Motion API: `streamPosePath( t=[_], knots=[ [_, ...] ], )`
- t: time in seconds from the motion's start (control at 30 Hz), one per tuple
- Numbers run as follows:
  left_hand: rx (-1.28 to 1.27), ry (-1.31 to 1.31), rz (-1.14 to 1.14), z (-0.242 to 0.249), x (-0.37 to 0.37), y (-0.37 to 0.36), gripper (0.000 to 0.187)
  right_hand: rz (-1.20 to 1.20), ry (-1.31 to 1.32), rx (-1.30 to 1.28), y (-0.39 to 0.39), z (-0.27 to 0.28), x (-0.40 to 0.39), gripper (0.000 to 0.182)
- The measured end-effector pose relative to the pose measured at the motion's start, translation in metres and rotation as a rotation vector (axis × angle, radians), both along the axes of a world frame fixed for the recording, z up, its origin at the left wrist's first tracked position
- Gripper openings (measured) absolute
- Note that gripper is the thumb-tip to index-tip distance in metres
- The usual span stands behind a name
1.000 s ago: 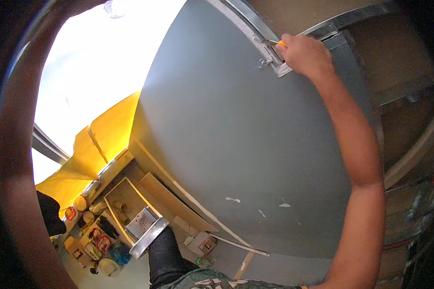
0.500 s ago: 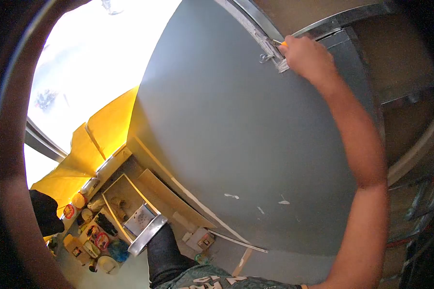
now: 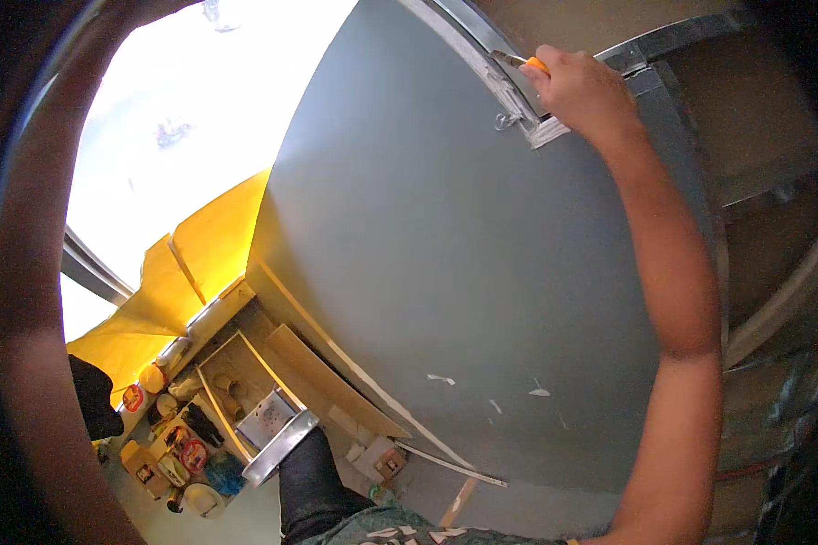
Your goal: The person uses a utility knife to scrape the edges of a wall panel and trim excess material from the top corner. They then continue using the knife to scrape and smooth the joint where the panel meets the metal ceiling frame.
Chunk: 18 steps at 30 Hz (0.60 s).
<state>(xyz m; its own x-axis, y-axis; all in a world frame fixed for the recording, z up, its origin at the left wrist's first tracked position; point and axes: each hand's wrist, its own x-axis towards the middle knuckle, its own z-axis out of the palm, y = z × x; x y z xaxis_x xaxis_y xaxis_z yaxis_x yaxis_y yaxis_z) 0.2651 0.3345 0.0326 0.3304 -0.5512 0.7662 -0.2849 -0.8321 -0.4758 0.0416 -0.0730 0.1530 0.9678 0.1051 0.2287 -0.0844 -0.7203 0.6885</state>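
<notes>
My right hand [image 3: 586, 91] reaches up to the top of the grey wall panel [image 3: 445, 254], its fingers closed around the orange handle of a small putty knife [image 3: 511, 60]. The knife's thin blade points left, beside a metal strip at the panel's edge. White putty [image 3: 550, 133] is smeared along that edge and at its corner. A small clear curl [image 3: 503, 122] hangs near the corner. My left hand is out of sight; a blurred brown shape, possibly an arm, fills the left border.
Below, my leg [image 3: 318, 477] is against a stepladder [image 3: 282, 447] with yellow rails. Tubs, boxes and bags crowd the floor near a carton [image 3: 143, 468]. Yellow sheeting [image 3: 214, 232] hangs beside a bright window. Metal framing [image 3: 682, 36] runs along the upper right.
My right hand has moved slightly up with the putty knife, whose blade has swung upward and shows more fully. More of the putty at the corner is uncovered. The view has shifted slightly.
</notes>
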Motion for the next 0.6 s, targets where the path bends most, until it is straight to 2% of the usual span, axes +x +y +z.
streamPosePath(
  t=[0.17, 0.6],
  knots=[
    [-0.005, -0.015, -0.059, -0.004, 0.006, 0.003, 0.067, -0.061, 0.104, -0.025, -0.001, -0.001, 0.008, 0.04],
    [0.025, 0.052, 0.062, -0.002, -0.003, -0.004, 0.069, -0.144, 0.088, -0.022, -0.014, -0.014, 0.002, 0.04]
  ],
)
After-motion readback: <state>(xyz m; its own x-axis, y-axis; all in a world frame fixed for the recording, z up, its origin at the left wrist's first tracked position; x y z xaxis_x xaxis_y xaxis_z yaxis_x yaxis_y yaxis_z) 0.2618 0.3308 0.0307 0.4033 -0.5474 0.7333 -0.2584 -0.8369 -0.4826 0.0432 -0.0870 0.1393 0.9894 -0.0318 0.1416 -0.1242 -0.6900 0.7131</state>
